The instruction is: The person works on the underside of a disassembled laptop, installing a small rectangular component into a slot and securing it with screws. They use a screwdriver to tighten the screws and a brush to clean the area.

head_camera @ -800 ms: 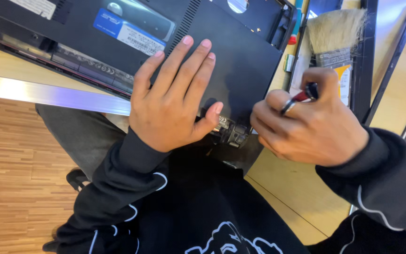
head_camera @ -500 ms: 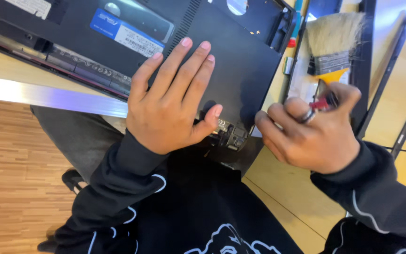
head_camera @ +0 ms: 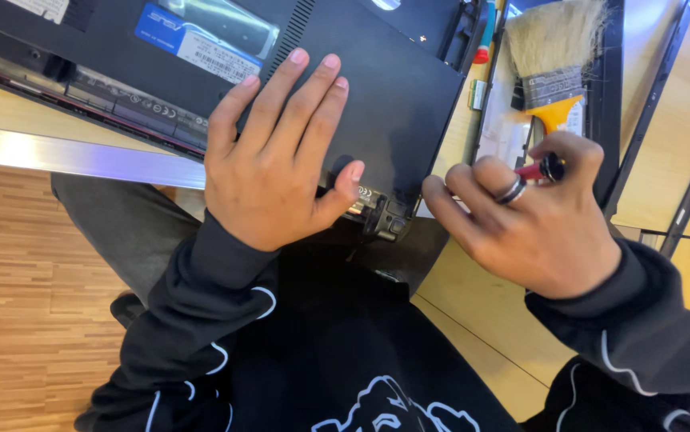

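Observation:
A black laptop lies upside down at the table's near edge, its bottom panel partly open with a blue-labelled memory stick showing. My left hand presses flat on the laptop's base, fingers spread, thumb near the hinge. Just right of the laptop's near corner, my right hand is curled around a small red-and-black screwdriver; only its top shows between thumb and forefinger. A ring sits on one finger.
A wide paintbrush with pale bristles and a yellow handle lies on the wooden table behind my right hand. Black frame pieces lie at the right. The table's metal edge strip runs left; wooden floor below.
My right hand has drawn away from the hinge to the right and slightly up, screwdriver still in it. My left hand has stayed flat on the laptop.

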